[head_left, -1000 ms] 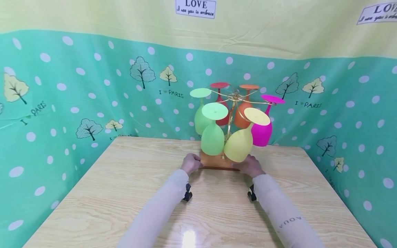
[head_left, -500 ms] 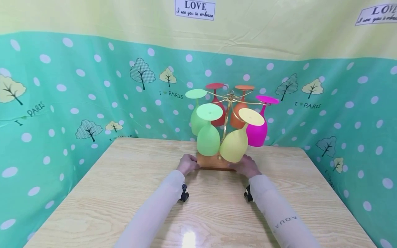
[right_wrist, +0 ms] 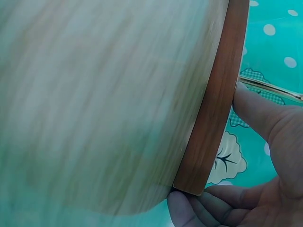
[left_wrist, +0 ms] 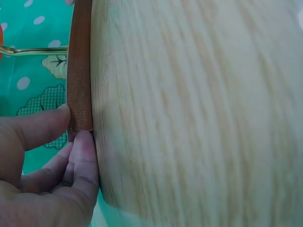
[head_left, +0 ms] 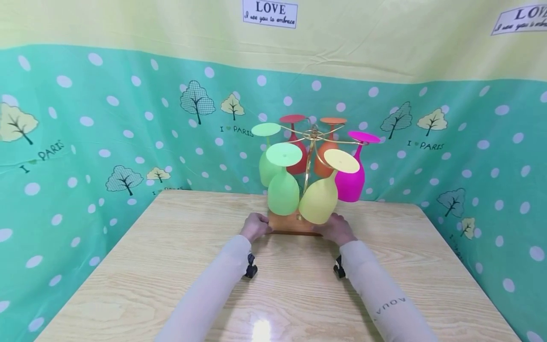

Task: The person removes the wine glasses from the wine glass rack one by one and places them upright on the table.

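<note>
A wine glass rack stands toward the back of the table in the head view, with a wooden base (head_left: pixel 286 223) and a gold metal post (head_left: pixel 308 173). Upside down from its arms hang a front green goblet (head_left: pixel 284 194), a yellow goblet (head_left: pixel 319 202), a magenta goblet (head_left: pixel 351 185) and several more behind. My left hand (head_left: pixel 255 226) holds the base's left end; in the left wrist view its thumb (left_wrist: pixel 45 126) lies on the top edge, with fingers at the end. My right hand (head_left: pixel 337 229) grips the right end, thumb (right_wrist: pixel 258 106) on top. The yellow goblet partly covers that end.
The light wood table (head_left: pixel 183 266) reaches toward me. A green and yellow printed cloth (head_left: pixel 141 109) hangs behind it and along both sides. Red (head_left: pixel 297 159) and orange goblets (head_left: pixel 325 154) hang at the rack's rear, close to the cloth.
The rack has slid a little to the left along the table, with both hands on its base moving along. Its goblets keep their places on the arms.
</note>
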A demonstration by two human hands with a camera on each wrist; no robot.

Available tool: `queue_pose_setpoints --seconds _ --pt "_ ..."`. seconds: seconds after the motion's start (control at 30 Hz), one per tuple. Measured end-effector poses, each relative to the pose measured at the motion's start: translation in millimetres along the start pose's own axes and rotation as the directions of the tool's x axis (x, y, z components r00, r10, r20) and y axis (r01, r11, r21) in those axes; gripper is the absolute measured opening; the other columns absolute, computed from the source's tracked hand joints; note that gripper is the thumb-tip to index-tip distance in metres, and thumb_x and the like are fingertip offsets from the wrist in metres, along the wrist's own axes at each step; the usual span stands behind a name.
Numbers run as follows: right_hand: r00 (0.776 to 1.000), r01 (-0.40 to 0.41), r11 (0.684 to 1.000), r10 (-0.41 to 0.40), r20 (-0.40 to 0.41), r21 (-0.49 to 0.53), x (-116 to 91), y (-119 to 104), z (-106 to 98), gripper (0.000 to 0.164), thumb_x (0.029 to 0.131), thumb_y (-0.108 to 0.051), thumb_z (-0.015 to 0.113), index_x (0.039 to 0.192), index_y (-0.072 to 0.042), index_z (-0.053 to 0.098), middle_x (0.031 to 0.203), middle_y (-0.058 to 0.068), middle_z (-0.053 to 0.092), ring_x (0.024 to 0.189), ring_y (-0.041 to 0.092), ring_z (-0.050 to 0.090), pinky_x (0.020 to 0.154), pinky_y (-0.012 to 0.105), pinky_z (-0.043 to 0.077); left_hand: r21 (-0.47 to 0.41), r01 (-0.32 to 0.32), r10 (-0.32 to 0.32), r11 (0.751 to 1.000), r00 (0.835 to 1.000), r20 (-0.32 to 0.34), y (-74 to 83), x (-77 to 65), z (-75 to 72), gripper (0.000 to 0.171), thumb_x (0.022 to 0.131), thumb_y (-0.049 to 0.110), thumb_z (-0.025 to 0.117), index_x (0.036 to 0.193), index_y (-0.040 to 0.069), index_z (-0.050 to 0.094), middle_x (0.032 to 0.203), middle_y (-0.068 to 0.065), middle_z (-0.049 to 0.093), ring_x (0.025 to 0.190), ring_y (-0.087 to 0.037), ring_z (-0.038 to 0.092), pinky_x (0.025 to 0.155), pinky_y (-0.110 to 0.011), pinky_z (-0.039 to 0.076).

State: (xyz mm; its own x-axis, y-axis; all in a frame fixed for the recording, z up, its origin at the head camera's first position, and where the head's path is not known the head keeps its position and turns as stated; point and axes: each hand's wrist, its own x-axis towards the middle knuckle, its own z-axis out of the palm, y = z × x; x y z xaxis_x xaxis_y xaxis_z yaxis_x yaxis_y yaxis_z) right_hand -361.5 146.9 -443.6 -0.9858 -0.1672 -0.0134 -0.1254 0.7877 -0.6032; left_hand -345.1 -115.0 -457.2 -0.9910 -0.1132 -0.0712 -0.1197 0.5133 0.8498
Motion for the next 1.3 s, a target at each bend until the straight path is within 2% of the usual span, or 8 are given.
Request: queue_pose_setpoints --seconds 0.3,0.63,0.77,1.0,1.3 --pt "1.000 0.001 0.999 -0.002 -0.004 -0.040 4 -5 6 0.033 0.080 -0.036 0.074 0.103 -0.014 0.062 0.080 0.002 0.063 0.065 0.017 0.061 0.065 0.034 0.051 -0.001 0.001 -0.001 1.000 1.000 -0.006 -5.2 1.3 -6.3 0.037 0.073 0.001 0.076 0.107 -0.005 0.064 0.104 -0.016 0.065 0.095 -0.028 0.060 0.085 -0.038 0.052" --pt "1.000 0.024 0.997 -0.025 -0.013 -0.079 4 -13 9 0.029 0.081 -0.034 0.074 0.096 -0.011 0.065 0.077 0.003 0.062 0.068 0.019 0.058 0.062 0.033 0.051 -0.025 0.044 -0.044 0.999 0.999 0.001 -6.6 1.1 -13.7 0.035 0.076 0.002 0.074 0.109 -0.003 0.063 0.107 -0.016 0.063 0.094 -0.028 0.060 0.084 -0.039 0.051" --pt "1.000 0.008 0.997 -0.008 0.000 -0.080 6 -15 12 0.030 0.081 -0.037 0.073 0.097 -0.013 0.064 0.077 0.002 0.062 0.067 0.018 0.059 0.061 0.032 0.050 -0.028 0.031 -0.031 0.999 1.000 -0.005 -9.6 2.4 -16.4 0.034 0.075 0.001 0.074 0.107 -0.004 0.065 0.106 -0.015 0.064 0.088 -0.025 0.061 0.077 -0.036 0.053" --pt "0.999 0.048 0.989 -0.050 -0.007 -0.140 7 -21 14 0.029 0.081 -0.036 0.073 0.096 -0.012 0.064 0.076 0.002 0.060 0.069 0.020 0.055 0.062 0.033 0.050 -0.041 0.028 -0.028 0.999 1.000 -0.004 -13.1 4.1 -20.7 0.037 0.074 0.000 0.074 0.108 -0.006 0.064 0.105 -0.016 0.065 0.092 -0.026 0.060 0.083 -0.039 0.052" --pt "0.999 0.044 0.993 -0.046 -0.017 -0.106 7 -22 18 0.036 0.081 -0.037 0.074 0.104 -0.012 0.064 0.079 0.002 0.063 0.071 0.019 0.060 0.065 0.034 0.052 -0.024 0.029 -0.030 0.999 1.000 -0.004 -16.1 3.2 -24.1 0.034 0.073 0.000 0.075 0.105 -0.004 0.064 0.099 -0.014 0.065 0.089 -0.025 0.060 0.080 -0.037 0.051"
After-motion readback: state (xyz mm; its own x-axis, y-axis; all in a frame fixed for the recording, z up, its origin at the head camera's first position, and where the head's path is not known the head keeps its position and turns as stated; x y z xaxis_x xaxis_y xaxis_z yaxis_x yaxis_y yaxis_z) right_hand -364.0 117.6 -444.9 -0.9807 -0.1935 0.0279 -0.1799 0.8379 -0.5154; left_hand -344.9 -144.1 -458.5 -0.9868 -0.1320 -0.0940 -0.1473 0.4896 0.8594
